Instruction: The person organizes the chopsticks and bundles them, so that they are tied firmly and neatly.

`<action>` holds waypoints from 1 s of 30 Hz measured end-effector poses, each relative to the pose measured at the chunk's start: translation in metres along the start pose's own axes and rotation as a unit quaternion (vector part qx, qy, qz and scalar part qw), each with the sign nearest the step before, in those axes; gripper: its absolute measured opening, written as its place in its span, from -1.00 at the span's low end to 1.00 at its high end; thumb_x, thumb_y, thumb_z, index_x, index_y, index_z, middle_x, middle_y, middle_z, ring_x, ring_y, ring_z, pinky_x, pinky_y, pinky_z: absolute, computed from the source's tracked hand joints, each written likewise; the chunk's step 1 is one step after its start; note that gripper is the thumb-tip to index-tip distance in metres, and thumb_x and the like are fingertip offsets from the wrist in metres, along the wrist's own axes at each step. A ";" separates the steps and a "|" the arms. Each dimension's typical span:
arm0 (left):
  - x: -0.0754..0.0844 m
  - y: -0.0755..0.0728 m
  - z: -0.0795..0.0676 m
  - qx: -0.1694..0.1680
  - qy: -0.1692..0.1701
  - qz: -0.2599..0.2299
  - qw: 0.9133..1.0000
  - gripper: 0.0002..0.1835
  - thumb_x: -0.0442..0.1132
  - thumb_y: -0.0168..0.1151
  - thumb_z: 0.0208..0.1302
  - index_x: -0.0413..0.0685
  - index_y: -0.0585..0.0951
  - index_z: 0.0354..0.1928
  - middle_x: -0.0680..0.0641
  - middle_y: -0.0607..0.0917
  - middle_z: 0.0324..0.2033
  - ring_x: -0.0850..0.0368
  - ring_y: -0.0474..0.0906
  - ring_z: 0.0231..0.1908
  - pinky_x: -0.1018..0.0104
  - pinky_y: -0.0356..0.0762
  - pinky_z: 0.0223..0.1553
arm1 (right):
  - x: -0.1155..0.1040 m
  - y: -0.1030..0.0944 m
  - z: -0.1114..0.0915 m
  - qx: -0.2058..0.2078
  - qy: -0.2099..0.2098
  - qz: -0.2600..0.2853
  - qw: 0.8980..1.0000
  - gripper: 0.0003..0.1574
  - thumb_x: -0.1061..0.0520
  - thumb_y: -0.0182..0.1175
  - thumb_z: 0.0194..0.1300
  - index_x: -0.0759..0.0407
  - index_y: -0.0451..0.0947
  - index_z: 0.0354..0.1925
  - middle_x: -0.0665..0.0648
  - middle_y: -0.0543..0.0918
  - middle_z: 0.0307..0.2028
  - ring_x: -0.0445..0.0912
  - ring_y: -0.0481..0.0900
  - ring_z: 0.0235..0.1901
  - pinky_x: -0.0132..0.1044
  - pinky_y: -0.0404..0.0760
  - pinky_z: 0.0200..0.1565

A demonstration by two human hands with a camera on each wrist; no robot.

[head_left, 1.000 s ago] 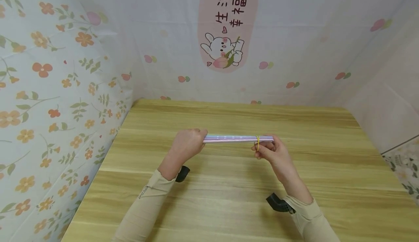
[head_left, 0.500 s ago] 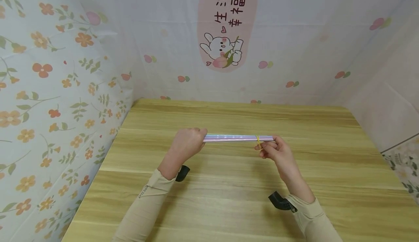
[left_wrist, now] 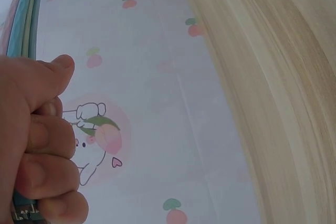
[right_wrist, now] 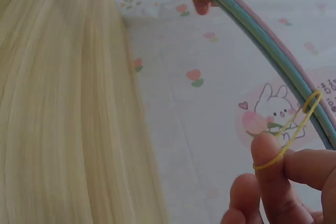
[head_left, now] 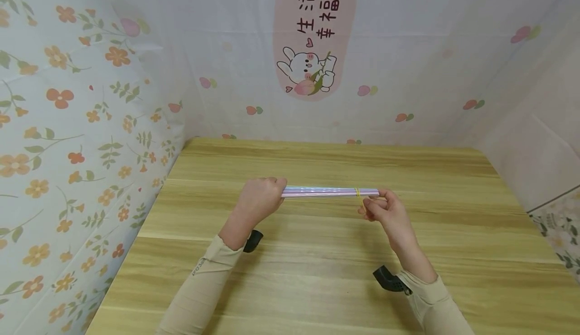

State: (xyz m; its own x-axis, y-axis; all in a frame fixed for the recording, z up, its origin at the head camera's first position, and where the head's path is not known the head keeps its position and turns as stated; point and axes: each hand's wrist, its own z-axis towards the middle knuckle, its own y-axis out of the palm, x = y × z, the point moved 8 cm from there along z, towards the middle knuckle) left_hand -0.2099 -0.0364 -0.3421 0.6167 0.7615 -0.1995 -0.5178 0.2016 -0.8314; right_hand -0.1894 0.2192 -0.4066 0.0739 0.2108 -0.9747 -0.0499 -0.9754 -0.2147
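Observation:
A bundle of pastel chopsticks (head_left: pixel 321 192), pink, lilac, blue and green, is held level over the table. My left hand (head_left: pixel 262 199) grips its left end, fingers curled round it; in the left wrist view a dark patterned end (left_wrist: pixel 26 212) pokes out below the fist. A yellow rubber band (head_left: pixel 358 192) is wrapped round the bundle near its right end. My right hand (head_left: pixel 385 213) pinches a stretched loop of the band, which passes over a fingertip in the right wrist view, while other fingers touch the chopsticks' right tips.
The wood-grain table (head_left: pixel 290 274) lies beneath both hands. A white printed cloth (head_left: pixel 226 48) with a rabbit picture hangs behind it, and a floral cloth (head_left: pixel 86 138) covers the left side. Black wrist-camera mounts (head_left: pixel 388 279) stick out from the sleeves.
My right hand has shifted slightly right, drawing the yellow band's loop down and rightward from the bundle. The left hand and the chopsticks have stayed almost still.

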 end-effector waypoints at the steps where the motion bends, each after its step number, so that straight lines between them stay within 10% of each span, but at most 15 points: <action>1: 0.000 0.000 0.000 -0.001 -0.001 0.000 1.000 -0.78 -0.29 0.35 0.08 -0.09 0.48 -0.56 0.05 0.45 -0.77 0.30 0.14 -0.75 0.45 0.13 -0.76 | 0.000 -0.002 -0.001 0.011 -0.001 -0.016 1.000 -0.70 0.19 0.11 0.36 0.32 0.26 -0.08 -0.21 0.67 -0.53 -0.29 0.60 -0.48 -0.42 0.56 -0.30; 7: -0.001 0.000 -0.001 -0.002 -0.004 0.005 1.000 -0.78 -0.28 0.35 0.09 -0.10 0.48 -0.56 0.04 0.45 -0.77 0.29 0.11 -0.75 0.45 0.10 -0.75 | -0.008 -0.006 -0.006 0.055 -0.064 -0.168 0.982 -0.75 0.19 0.19 0.30 0.27 0.33 -0.17 0.05 0.72 -0.49 -0.15 0.65 -0.45 -0.44 0.58 -0.34; 14: -0.002 0.002 -0.003 0.000 -0.008 0.008 1.000 -0.78 -0.29 0.36 0.07 -0.11 0.48 -0.57 0.02 0.47 -0.79 0.30 0.11 -0.76 0.45 0.12 -0.76 | -0.024 0.008 -0.017 0.041 -0.254 -0.330 0.908 -0.81 0.31 0.37 0.05 0.14 0.55 -0.39 -0.03 0.71 -0.53 -0.24 0.61 -0.51 -0.39 0.53 -0.45; 25: -0.006 0.008 -0.006 -0.035 -0.040 0.009 0.999 -0.78 -0.23 0.40 0.07 -0.13 0.53 -0.51 -0.02 0.58 -0.71 0.28 0.26 -0.79 0.43 0.29 -0.77 | -0.045 0.024 -0.035 -0.051 -0.472 -0.125 0.871 -0.46 0.34 0.30 0.02 0.29 0.58 0.06 0.15 0.72 -0.44 -0.31 0.65 -0.39 -0.57 0.56 -0.28; 30: -0.005 0.008 -0.006 -0.028 -0.050 0.006 0.998 -0.78 -0.23 0.41 0.06 -0.12 0.52 -0.52 0.00 0.56 -0.72 0.29 0.22 -0.79 0.44 0.26 -0.78 | -0.041 0.027 -0.036 -0.070 -0.451 0.016 0.889 -0.39 0.42 0.12 0.21 0.41 0.34 0.25 0.22 0.71 -0.38 -0.24 0.68 -0.37 -0.47 0.60 -0.22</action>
State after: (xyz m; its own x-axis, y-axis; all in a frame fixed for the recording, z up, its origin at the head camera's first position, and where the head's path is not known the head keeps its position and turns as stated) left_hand -0.2139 -0.0424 -0.3503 0.5475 0.8214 -0.1598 -0.4896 0.1596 -0.8572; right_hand -0.1578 0.1822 -0.3704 -0.7585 0.0877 -0.6457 0.0910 -0.9669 -0.2382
